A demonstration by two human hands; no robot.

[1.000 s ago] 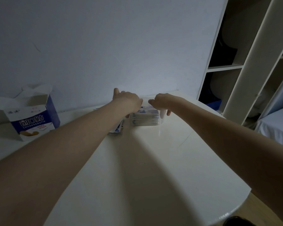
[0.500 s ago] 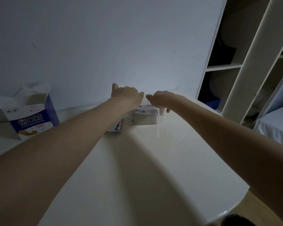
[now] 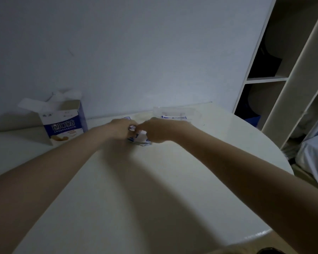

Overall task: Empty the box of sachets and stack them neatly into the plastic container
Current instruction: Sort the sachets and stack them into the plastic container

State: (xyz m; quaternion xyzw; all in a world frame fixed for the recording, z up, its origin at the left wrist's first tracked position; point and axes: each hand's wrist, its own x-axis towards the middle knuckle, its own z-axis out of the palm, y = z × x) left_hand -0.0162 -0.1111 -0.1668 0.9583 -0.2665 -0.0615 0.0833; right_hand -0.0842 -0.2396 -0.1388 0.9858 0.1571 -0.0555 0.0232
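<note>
A small bundle of white-and-blue sachets [image 3: 139,138] was held low over the white bench [image 3: 154,189], just in front of the far wall. It was gripped from both sides: the left hand [image 3: 120,128] was curled against its left edge and the right hand [image 3: 157,131] was closed over its right edge, so that only the middle of the bundle could be seen between them. Whether the bundle rested on the bench or was lifted just clear of it could not be told.

Behind the right hand, near the wall, the clear plastic container [image 3: 174,111] was set on the bench, with more blue-printed sachets [image 3: 173,117] seen inside it. A further blue-and-white scrap [image 3: 127,118] was visible just beyond the left hand.

Well to the left, the opened box [image 3: 64,125] was stood upright on the bench, its white flaps raised and its blue-and-white front turned toward the camera.

At the right, open shelving [image 3: 275,77] was seen beside the bench, and the corner of a bed [image 3: 316,153] was seen beyond it.
</note>
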